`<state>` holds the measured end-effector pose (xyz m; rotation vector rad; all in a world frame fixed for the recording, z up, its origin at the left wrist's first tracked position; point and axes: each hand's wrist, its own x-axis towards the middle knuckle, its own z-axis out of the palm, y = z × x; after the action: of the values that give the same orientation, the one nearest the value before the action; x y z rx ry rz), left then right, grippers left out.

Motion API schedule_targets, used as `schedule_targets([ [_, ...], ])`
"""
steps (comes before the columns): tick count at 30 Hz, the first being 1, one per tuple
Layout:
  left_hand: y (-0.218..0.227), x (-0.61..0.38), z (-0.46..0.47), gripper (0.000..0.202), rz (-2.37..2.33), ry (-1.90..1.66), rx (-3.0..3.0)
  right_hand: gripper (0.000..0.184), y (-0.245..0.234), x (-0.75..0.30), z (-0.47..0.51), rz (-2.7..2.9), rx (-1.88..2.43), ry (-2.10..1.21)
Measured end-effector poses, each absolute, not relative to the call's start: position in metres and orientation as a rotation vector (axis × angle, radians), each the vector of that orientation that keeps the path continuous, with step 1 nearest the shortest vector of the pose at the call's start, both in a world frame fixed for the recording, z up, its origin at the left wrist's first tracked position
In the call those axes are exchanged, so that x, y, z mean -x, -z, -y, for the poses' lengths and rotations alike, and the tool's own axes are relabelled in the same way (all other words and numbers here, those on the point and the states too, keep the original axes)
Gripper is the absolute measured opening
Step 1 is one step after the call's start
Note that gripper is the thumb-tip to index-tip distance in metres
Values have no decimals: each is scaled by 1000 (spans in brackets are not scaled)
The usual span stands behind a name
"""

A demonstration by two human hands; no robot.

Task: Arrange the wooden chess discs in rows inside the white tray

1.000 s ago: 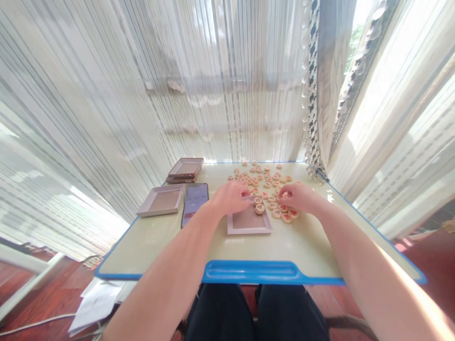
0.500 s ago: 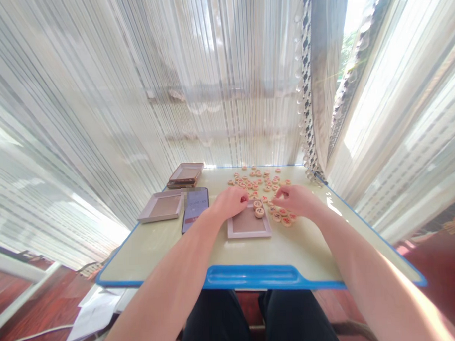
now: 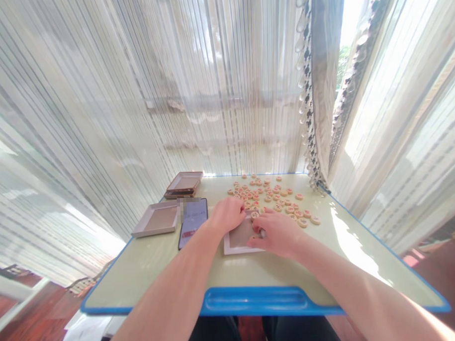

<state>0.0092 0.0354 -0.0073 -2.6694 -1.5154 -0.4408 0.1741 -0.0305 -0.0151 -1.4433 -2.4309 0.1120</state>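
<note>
A shallow, pale-rimmed box [image 3: 242, 250] lies in front of me on the table. My left hand [image 3: 229, 213] is at its far left edge, fingers curled together; whatever they hold is hidden. Over the box's right side, my right hand [image 3: 276, 232] bends its fingers around a Chinese chess piece [image 3: 255, 215], a round wooden disc with a dark character. Part of the box's interior under this hand is hidden. Many more wooden discs with red or dark characters, such as a Chinese chess piece [image 3: 315, 220], are scattered beyond and to the right.
To the left lie a phone [image 3: 194, 222] with a lit screen, another shallow box [image 3: 138, 233] and stacked boxes [image 3: 184, 181]. The pale table [image 3: 164, 277] has a blue edge with a moulded blue trough [image 3: 254, 300]. Sheer curtains [image 3: 224, 91] hang behind it.
My right hand has moved left from the scattered pieces to over the box, covering one of the two pieces seen there. My left hand stays by the far edge. The view has tilted slightly.
</note>
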Motion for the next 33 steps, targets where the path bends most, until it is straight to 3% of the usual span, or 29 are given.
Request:
schedule_targets([
  [3,8,-8,-36,17,1516,460,2670,14,9,-180,34,2419,1242,-157],
  [14,6,-9,-36,17,1543,408,2658,15,16,-179,25,2507,1146,-284],
  [22,7,-10,-38,18,1531,368,2654,14,16,-180,23,2476,1221,-117],
  [33,8,-11,-39,20,1496,355,2669,10,14,-188,22,2434,1276,-141],
])
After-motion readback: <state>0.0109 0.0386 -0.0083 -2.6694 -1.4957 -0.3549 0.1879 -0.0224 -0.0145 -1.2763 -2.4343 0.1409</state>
